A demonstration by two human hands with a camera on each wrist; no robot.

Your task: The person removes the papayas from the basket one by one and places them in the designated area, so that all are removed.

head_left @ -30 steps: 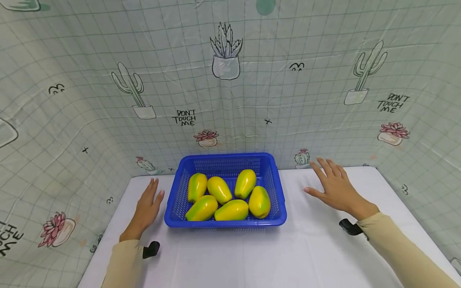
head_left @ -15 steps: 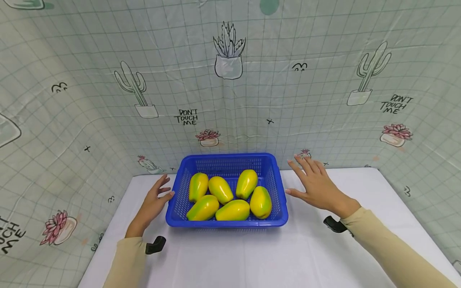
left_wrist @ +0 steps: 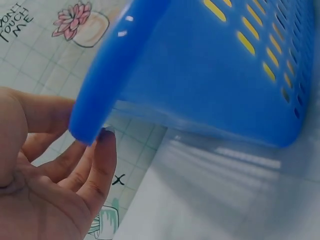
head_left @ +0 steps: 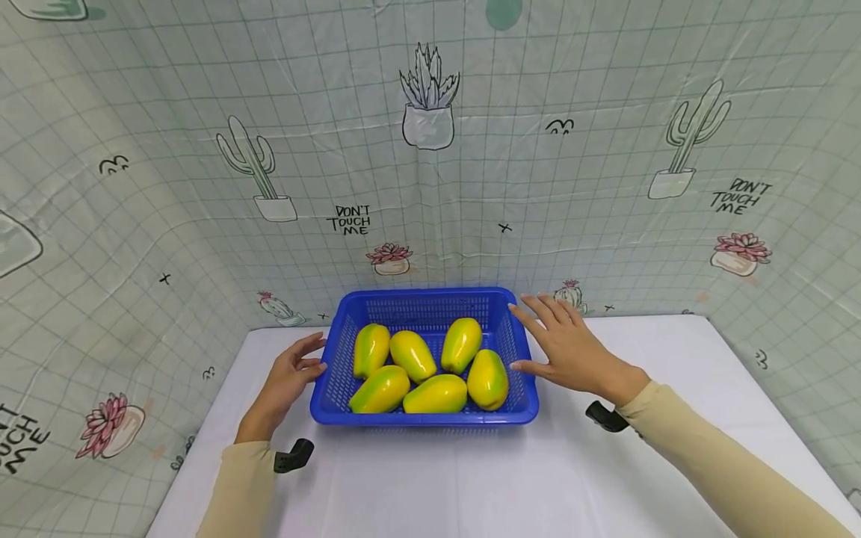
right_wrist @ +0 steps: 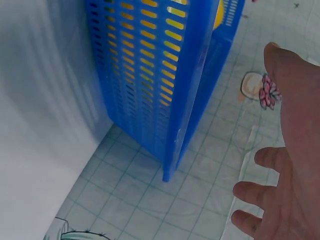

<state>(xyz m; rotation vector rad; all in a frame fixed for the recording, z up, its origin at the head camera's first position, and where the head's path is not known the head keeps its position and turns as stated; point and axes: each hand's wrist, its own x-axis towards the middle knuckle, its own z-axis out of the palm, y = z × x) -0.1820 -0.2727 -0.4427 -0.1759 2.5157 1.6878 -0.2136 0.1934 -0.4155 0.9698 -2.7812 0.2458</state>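
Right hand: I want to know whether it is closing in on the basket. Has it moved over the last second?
Yes. The right hand has moved left across the white table to the right rim of the blue basket, fingers straight.

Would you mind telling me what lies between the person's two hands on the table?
The blue basket holding six yellow-green fruits sits between the left hand and right hand, per the head view.
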